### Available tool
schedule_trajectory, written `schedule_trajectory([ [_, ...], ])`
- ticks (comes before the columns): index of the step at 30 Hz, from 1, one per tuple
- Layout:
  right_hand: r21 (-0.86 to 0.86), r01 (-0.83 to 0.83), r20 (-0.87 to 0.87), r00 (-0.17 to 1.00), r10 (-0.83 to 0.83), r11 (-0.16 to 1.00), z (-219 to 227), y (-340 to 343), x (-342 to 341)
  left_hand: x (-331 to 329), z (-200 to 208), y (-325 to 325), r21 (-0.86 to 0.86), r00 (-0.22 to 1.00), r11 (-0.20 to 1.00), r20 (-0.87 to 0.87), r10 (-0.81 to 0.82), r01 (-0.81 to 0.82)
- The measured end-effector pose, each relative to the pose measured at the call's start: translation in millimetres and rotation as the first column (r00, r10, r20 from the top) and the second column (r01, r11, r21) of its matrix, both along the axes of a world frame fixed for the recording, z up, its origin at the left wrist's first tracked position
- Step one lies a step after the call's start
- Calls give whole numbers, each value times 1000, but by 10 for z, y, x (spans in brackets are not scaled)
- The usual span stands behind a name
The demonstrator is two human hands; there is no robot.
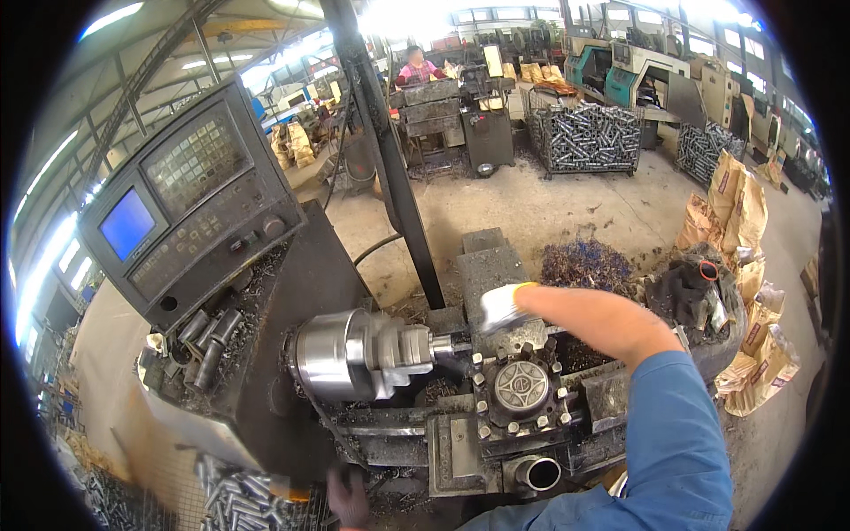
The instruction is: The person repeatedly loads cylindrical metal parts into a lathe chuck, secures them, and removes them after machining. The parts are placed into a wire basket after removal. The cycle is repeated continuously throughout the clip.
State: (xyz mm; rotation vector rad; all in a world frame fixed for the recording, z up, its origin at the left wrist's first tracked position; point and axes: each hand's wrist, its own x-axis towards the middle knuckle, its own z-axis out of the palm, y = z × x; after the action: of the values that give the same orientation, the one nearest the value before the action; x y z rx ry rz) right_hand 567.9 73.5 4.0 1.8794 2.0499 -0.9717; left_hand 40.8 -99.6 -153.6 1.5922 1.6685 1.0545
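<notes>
In a metal workshop, my gloved right hand (503,307) reaches just beyond the lathe chuck (354,354), fingers' grip unclear; I'd keep clear of the jaws, my left hand (348,497) low before the chuck, grip unclear too.

The chuck (350,354) is bright, smooth polished metal with a glossy sheen, while the tool post (522,389) beside it is dull, dark, greasy steel strewn with rough chips. The right hand (503,305) wears a matt white knitted cloth glove, its sleeve (677,434) plain blue woven cloth; the left hand (348,497) wears a dark, grimy cloth glove.
</notes>
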Motion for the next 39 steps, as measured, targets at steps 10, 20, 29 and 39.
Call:
schedule_trajectory([
  [10,291,261,580,717,-387,920,-261,137,596,1374,1600,2459,340,837,811,-458,-300,476],
  [20,243,-204,113,977,181,948,63,78,-1103,1229,1527,2714,316,825,793,-424,-372,520],
  [29,-16,-246,-59,968,245,969,-301,450,-864,1228,1525,2516,436,753,727,-637,-168,531],
  [39,201,26,429,896,-112,979,136,-347,50,1073,1251,2286,620,759,627,-647,71,470],
])
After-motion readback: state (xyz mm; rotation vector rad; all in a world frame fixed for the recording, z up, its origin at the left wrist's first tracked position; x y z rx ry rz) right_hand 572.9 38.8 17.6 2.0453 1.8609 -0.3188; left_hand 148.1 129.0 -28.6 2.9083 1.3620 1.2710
